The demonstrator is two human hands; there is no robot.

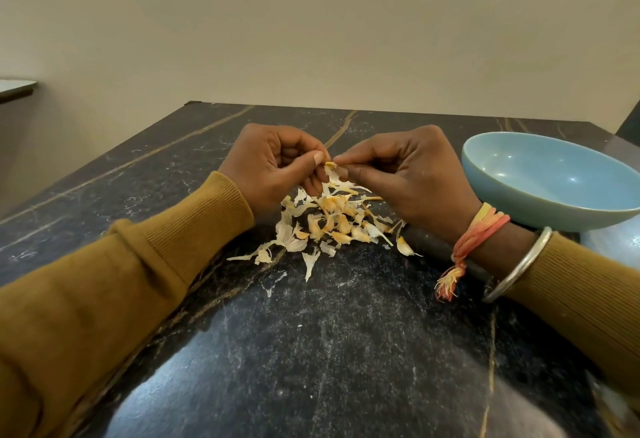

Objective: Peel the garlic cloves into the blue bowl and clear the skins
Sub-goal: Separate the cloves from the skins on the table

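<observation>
the clove was mostly hidden, pinched between your left hand and right hand; skins lay at six o'clock.

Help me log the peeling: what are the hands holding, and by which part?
Both pinch one small yellowish garlic clove: left hand at its left end, right hand at its right end.

Both hands, left hand and right hand, pinched a garlic clove above skins; blue bowl at three o'clock.

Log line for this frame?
left hand, right hand: pinching garlic clove | garlic pile: below hands | blue bowl: looks empty
</observation>
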